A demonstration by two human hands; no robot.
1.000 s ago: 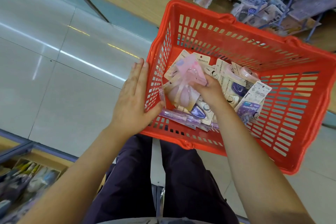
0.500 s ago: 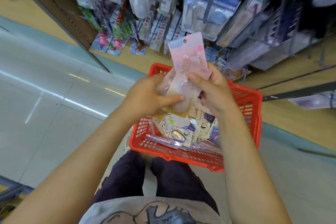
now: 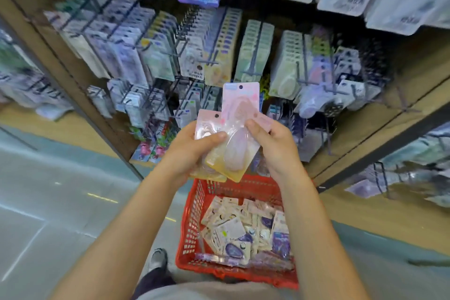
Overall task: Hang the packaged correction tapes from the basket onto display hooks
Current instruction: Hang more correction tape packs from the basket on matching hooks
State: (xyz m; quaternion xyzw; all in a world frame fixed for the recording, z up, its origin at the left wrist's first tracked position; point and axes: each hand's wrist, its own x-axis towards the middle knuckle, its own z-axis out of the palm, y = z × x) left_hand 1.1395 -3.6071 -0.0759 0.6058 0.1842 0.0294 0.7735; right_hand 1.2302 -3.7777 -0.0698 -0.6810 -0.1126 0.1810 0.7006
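You are standing in a shop aisle on a pale tiled floor, facing a wooden display rack crowded with hooks of blurred stationery packs. Your left hand and right hand are both gripping what seem to be three pink packaged correction tapes, fanned above the red basket sitting on the floor, holding more packs.
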